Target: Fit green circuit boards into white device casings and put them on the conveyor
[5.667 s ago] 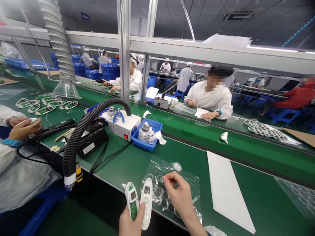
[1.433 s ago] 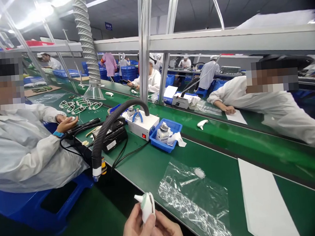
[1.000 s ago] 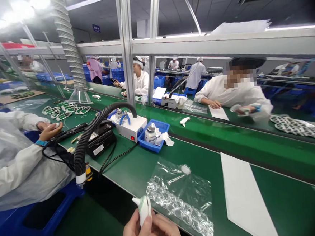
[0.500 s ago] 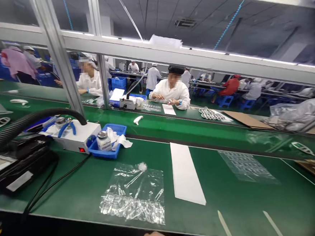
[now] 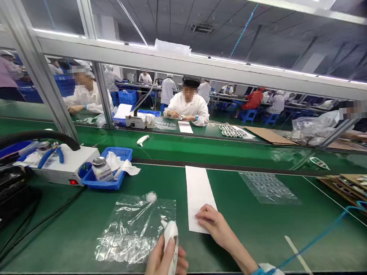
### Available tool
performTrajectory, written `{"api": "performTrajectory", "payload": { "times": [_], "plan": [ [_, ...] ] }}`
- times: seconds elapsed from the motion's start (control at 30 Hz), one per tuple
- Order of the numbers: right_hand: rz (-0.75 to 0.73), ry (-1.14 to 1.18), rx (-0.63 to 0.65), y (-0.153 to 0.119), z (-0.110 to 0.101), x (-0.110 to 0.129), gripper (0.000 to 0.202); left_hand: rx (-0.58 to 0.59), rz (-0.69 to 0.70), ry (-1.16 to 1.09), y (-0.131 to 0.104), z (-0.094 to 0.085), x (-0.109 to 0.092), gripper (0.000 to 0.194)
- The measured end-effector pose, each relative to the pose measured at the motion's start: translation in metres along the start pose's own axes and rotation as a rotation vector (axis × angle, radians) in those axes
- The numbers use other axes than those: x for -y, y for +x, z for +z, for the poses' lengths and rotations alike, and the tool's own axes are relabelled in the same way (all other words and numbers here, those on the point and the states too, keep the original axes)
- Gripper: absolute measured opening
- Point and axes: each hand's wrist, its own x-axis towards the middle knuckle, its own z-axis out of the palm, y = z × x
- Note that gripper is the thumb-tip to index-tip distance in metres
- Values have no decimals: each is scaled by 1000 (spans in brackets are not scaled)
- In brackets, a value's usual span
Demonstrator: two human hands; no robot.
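A long green table [image 5: 265,232] runs across the view, its near edge dropping to dark floor, and a second green lane lies beyond a black seam toward a row of upright metal posts [image 5: 37,76] carrying a pale overhead rail. The left hand [image 5: 161,267] has its grip wrapped shut round a white handheld device [image 5: 171,249], thumb laid along its side, held just above the near table edge with its tip over a clear plastic bag [image 5: 136,228] that lies flat and crinkled on the green. The right hand [image 5: 215,225] rests with loosely spread fingers, holding nothing, its fingertips on the near end of a white paper strip [image 5: 199,193] that stretches away from the person. Left of the bag stands a blue tray [image 5: 119,184] with a small bottle [image 5: 101,169] and white tissue, touching a white box unit [image 5: 70,162] with blue-handled pliers on top; a black corrugated hose [image 5: 29,137] arches over it. To the right lies a clear blister sheet [image 5: 267,187], and brown cardboard sits at the far right edge. Across the lanes a seated person in a white coat [image 5: 186,108] works at another table, with more workers and blue crates behind under a dark ceiling
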Motion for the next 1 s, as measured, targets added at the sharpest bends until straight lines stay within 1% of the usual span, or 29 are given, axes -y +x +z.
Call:
{"api": "performTrajectory", "payload": {
  "times": [0.1,0.2,0.27,0.33,0.43,0.53,0.63,0.73,0.8,0.87,0.93,1.0],
  "plan": [
    [-12,-100,62,1,6,-17,13,6,80,17,25,18,-9,52],
    [7,-147,69,-2,13,-17,11,60,176,118,58,31,-3,52],
    [29,-162,74,-2,16,-15,10,67,197,176,80,35,4,49],
    [38,-186,68,-2,19,-15,10,57,209,235,97,36,10,46],
    [4,-186,29,-1,20,-19,13,47,231,294,108,35,15,44],
    [1,-33,-1,-2,12,-16,19,52,237,301,104,35,11,44],
    [24,120,8,-5,5,1,26,68,201,250,92,38,1,50],
    [12,259,97,-8,10,30,26,78,141,187,75,38,-8,60],
    [8,363,175,-8,19,49,23,59,95,114,63,34,-11,61],
    [-3,379,198,-7,28,66,22,40,58,23,50,30,-12,59],
    [-28,301,173,-4,35,77,21,31,45,-18,40,25,-10,56],
    [-56,218,154,0,39,84,21,27,58,-13,34,21,-9,56]
  ]
}}
